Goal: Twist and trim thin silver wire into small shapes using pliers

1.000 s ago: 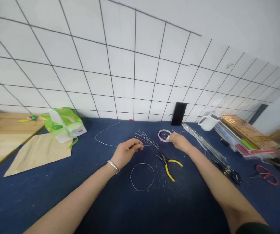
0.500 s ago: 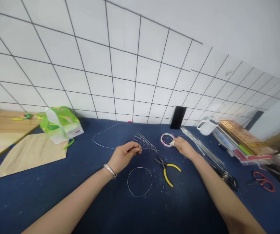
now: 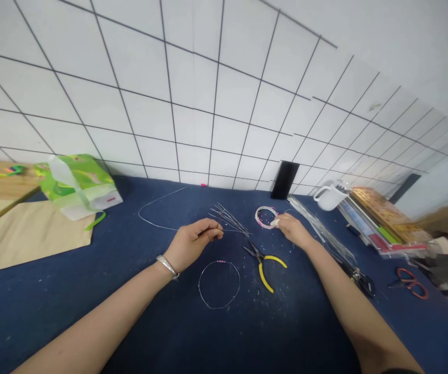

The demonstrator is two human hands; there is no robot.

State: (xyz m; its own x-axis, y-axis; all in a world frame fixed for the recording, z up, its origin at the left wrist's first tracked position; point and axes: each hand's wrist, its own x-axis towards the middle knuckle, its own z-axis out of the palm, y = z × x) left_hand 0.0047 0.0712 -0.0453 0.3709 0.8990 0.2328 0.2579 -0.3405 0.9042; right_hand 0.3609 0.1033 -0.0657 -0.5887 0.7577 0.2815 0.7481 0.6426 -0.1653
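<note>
My left hand [image 3: 195,241] is closed in a pinch on a thin wire [image 3: 156,225], whose long end curves away across the cloth to the left. My right hand [image 3: 293,229] has its fingertips pressed together at the near right rim of a small round dish [image 3: 258,218] with tiny beads in it. What those fingers hold, if anything, is too small to see. Between the hands lies a bunch of short wires [image 3: 234,221]. Nearer to me are a wire ring [image 3: 239,283] with a few pink beads and open pliers [image 3: 263,272] with yellow handles.
Long wires [image 3: 321,228] lie beyond my right forearm, with red-handled scissors [image 3: 411,284] further right. A white mug [image 3: 328,197], stacked books [image 3: 380,223] and a black slab [image 3: 285,179] stand near the wall. Left are a green bag [image 3: 79,182] and beige cloth piece [image 3: 33,228].
The view has tilted slightly, so everything sits a little higher and further left. Both hands keep nearly the same places: the left on the wire, the right at the dish.
</note>
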